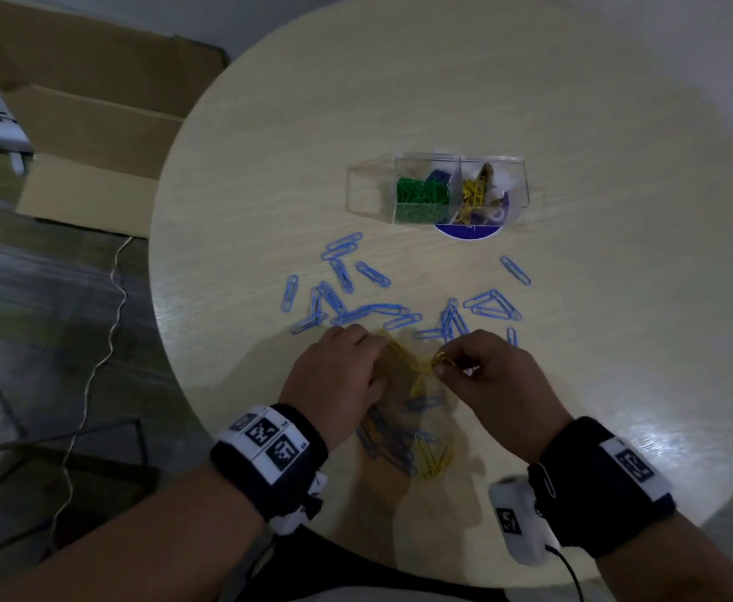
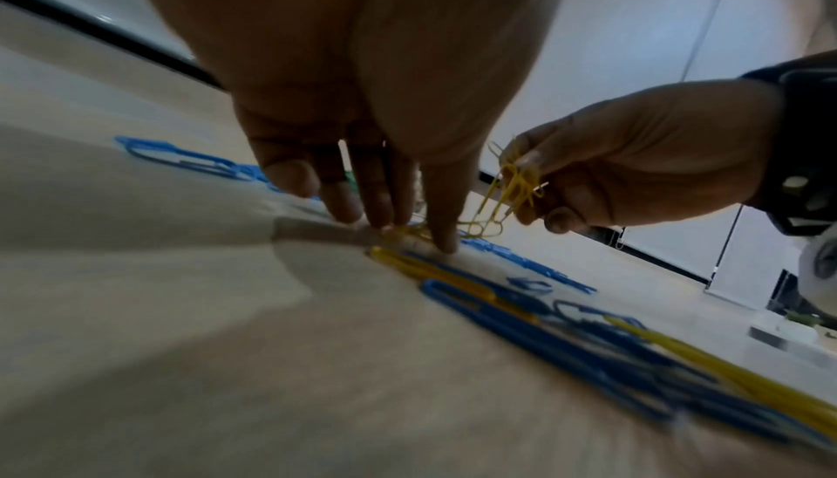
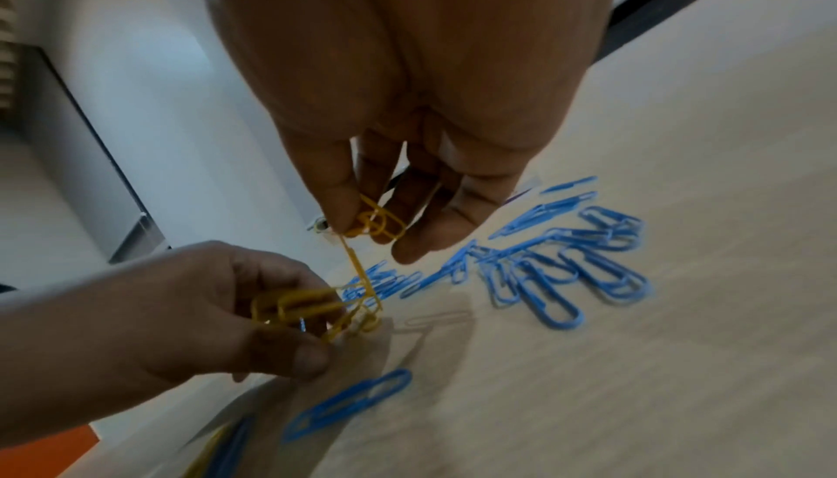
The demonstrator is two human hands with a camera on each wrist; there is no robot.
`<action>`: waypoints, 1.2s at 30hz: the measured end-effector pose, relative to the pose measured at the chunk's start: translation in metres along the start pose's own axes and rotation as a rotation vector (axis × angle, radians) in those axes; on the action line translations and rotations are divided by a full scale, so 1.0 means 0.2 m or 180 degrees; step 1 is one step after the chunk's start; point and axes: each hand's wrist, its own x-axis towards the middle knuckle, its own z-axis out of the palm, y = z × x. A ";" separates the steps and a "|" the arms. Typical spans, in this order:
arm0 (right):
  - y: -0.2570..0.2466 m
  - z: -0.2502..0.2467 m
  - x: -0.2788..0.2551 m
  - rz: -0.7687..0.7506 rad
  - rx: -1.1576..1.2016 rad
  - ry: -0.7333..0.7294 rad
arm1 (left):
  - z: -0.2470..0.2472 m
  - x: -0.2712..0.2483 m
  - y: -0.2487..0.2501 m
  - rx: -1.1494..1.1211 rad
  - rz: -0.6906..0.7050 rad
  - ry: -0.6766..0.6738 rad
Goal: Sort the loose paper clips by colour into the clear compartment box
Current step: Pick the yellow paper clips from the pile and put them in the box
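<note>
Head view shows both hands low over the tabletop (image 1: 399, 102): the right hand (image 1: 493, 380) pinches a tangled cluster of yellow clips (image 1: 443, 361), while the left hand (image 1: 338, 375) curls its fingers round more yellow clips (image 3: 294, 305) linked to it, amid scattered blue clips (image 1: 343, 271). To do this well, I would judge, ease the linked clips apart gently rather than yank, then carry them to the clear compartment box (image 1: 438, 191), well apart beyond the blue ones, dropping them in the section already holding yellow.
</note>
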 end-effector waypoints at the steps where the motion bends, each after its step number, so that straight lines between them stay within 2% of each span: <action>1: 0.00 -0.01 0.00 -0.0080 0.0003 0.0077 | 0.01 0.01 0.01 0.0026 0.0038 0.0014; 5: 0.03 -0.05 0.00 -0.0278 0.0309 0.0460 | 0.02 0.05 0.01 -0.0039 0.0094 0.0109; 9: 0.00 -0.12 0.05 0.0319 0.1350 0.0461 | 0.02 0.06 -0.02 -0.0103 -0.0010 0.0071; 11: -0.04 -0.18 0.12 0.0358 0.1589 0.0661 | 0.00 0.06 -0.03 -0.0201 -0.0081 0.0134; 16: -0.11 -0.36 0.41 0.0339 0.1795 0.1271 | -0.06 0.08 -0.03 -0.0737 -0.0492 0.0313; 19: -0.12 -0.46 0.59 0.0379 0.1784 0.1612 | -0.09 0.13 -0.02 -0.0961 -0.0557 0.0395; 25: -0.10 -0.49 0.82 0.0470 0.1706 0.1848 | -0.09 0.19 -0.01 -0.1250 -0.0606 0.0496; 30: -0.12 -0.47 0.89 0.0445 0.2171 0.2058 | -0.07 0.21 -0.01 -0.1374 -0.0621 0.0550; 33: -0.05 -0.42 0.91 0.0600 0.1669 0.2075 | -0.07 0.21 -0.01 -0.1372 -0.0615 0.0536; 36: 0.03 -0.35 0.87 0.0713 0.0487 0.1613 | -0.08 0.22 -0.01 -0.1400 -0.0688 0.0598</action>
